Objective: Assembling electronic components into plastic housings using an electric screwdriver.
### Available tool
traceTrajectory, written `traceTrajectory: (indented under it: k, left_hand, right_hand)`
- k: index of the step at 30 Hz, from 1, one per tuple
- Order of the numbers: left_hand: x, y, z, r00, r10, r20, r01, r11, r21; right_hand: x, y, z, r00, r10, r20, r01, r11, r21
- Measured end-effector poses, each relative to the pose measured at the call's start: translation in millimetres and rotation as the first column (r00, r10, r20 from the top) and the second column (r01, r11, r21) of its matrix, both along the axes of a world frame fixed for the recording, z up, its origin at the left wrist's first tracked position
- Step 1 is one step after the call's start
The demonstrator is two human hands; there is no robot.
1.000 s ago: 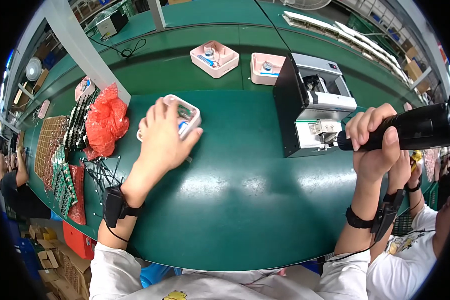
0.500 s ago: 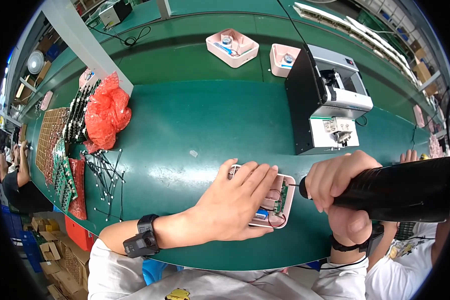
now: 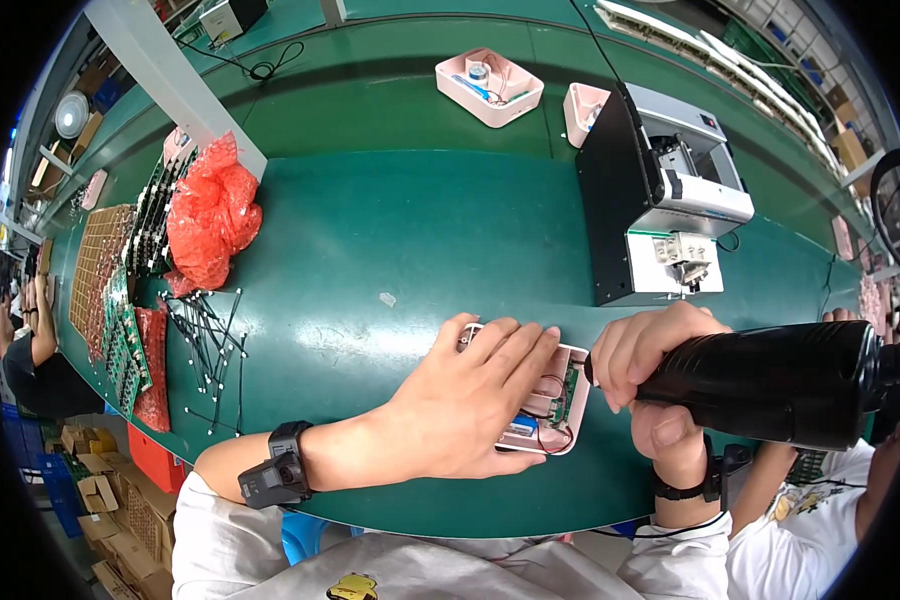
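A pink plastic housing (image 3: 580, 368) lies on the green table in front of me, its inside facing up. My left hand (image 3: 480, 395) is laid over it, fingers across the top and thumb along the near side, holding it down. Beside the fingers show a green circuit board (image 3: 568, 395), thin red and black wires and a blue battery (image 3: 522, 427). My right hand (image 3: 660, 365) is wrapped around a black electric screwdriver (image 3: 770, 385), held almost level. Its nose is at the housing's right end, over the board's upper part; the bit's tip is hard to make out.
A black and silver bench machine (image 3: 660, 200) stands at the right. Behind it are pink housings (image 3: 490, 100) on the green conveyor (image 3: 370, 100). At left lie loose black cables (image 3: 210, 350), circuit boards (image 3: 125, 350) and red bubble wrap (image 3: 213, 215). A co-worker (image 3: 800, 510) sits at right.
The screwdriver in my right hand has moved left, bringing its nose to the housing's edge. The pink housings on the conveyor have shifted right. My left hand stays in place.
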State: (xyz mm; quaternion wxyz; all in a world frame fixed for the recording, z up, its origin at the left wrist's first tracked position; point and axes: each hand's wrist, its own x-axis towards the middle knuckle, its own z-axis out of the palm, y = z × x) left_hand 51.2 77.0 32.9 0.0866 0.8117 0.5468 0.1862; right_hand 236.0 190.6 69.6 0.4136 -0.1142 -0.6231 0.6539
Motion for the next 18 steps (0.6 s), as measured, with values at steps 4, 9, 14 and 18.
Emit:
traceTrajectory:
  k: [4,9,14,18]
  left_hand:
    - [-1.7,0.8,0.6,0.999,-0.017,0.033,0.018,0.999,-0.028]
    - [-2.1,1.0,1.4,0.999,-0.018,0.043,0.023,0.995,-0.101]
    - [-1.6,-0.9,-0.1,0.999,-0.023,0.042,0.027,0.995,-0.091]
    - [0.3,-2.1,-3.5,0.999,-0.019,0.045,0.021,0.998,-0.052]
  right_hand:
    - [1.2,-0.4,-4.0,1.000,-0.008,0.026,0.008,1.000,0.020]
    - [1.1,-2.8,-8.4,0.998,-0.062,0.030,0.059,0.995,0.081]
    - [-9.0,3.1,-18.7,0.989,-0.143,0.044,0.137,0.982,0.130]
    - [-7.0,7.5,-13.0,0.999,-0.021,-0.039,0.018,0.997,-0.078]
